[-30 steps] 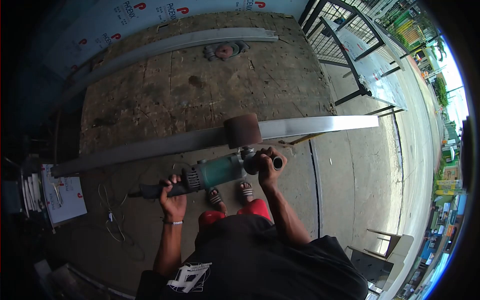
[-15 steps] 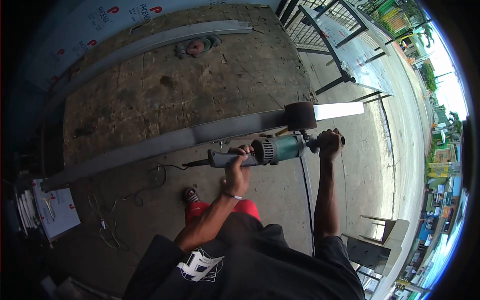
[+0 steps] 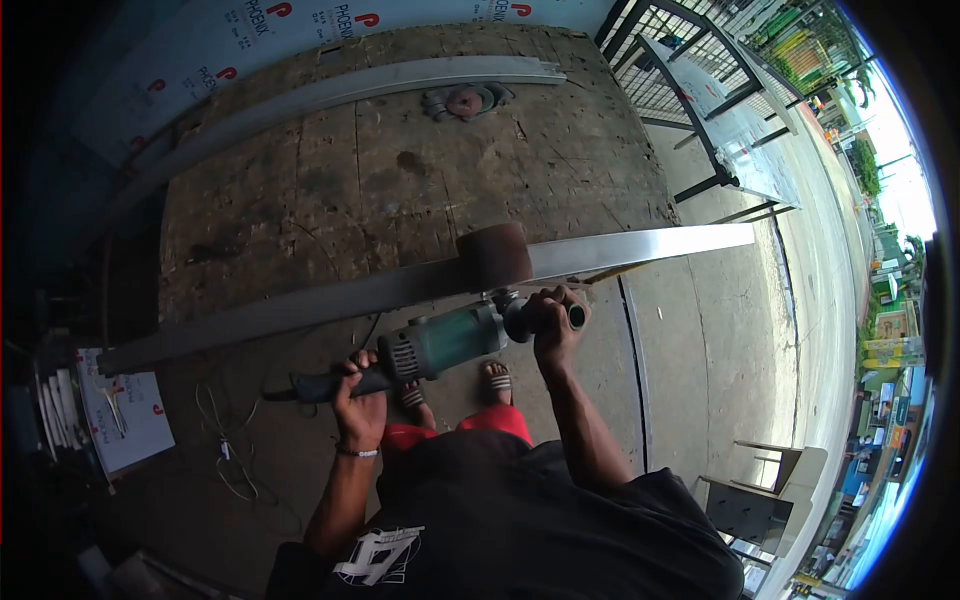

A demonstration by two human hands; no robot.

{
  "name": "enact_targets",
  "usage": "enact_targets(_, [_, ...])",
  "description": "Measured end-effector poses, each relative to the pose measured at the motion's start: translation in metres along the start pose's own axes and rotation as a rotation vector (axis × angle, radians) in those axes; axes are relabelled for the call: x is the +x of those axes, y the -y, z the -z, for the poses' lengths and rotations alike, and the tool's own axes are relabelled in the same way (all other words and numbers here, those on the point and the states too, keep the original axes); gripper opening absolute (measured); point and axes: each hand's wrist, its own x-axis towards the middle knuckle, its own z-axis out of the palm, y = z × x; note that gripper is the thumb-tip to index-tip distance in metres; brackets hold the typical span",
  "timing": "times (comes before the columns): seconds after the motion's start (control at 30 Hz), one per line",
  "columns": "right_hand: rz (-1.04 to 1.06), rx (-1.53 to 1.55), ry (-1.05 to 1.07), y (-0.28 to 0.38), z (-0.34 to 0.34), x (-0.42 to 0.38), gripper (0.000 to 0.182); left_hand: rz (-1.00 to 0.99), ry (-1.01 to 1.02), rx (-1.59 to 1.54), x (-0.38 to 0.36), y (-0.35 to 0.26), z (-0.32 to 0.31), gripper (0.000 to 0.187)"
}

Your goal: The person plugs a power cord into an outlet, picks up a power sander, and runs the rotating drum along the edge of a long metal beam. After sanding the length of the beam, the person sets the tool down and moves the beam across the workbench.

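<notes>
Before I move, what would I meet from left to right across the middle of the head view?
White printed sheet, left hand, green tool body, right hand, dark floor groove, sunlit pavement.

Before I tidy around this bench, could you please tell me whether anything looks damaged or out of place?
The wooden tabletop looks worn, gouged and marked with dark patches. On the floor, over to the left, a cable lies in loose, untidy loops. Nothing looks clearly spilled.
</notes>
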Motion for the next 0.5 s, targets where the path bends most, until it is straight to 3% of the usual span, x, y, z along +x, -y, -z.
enact_targets(0.03, [0.02, -0.097, -0.043, -0.024, -0.005, -0.014, 0.027, -0.026, 0.003, 0.041, -0.001, -0.022, 0.01, 0.013])
enact_targets(0.13, [-0.081, -0.129, -0.036, -0.009, -0.067, -0.039, 0.029, -0.056, -0.015, 0.071, -0.006, -0.073, 0.028, 0.012])
enact_targets(0.23, [-0.063, -0.149, -0.039, -0.01, -0.073, -0.046, 0.029, -0.042, -0.032, 0.063, -0.005, -0.088, 0.034, 0.012])
enact_targets(0.37, [-0.035, -0.114, -0.064, -0.015, -0.028, -0.03, 0.031, -0.003, 0.016, 0.043, 0.003, -0.045, 0.019, 0.012])
enact_targets(0.5, [0.052, -0.052, -0.163, 0.012, 0.051, 0.017, 0.03, 0.076, 0.078, -0.049, 0.018, 0.048, -0.023, 0.015])
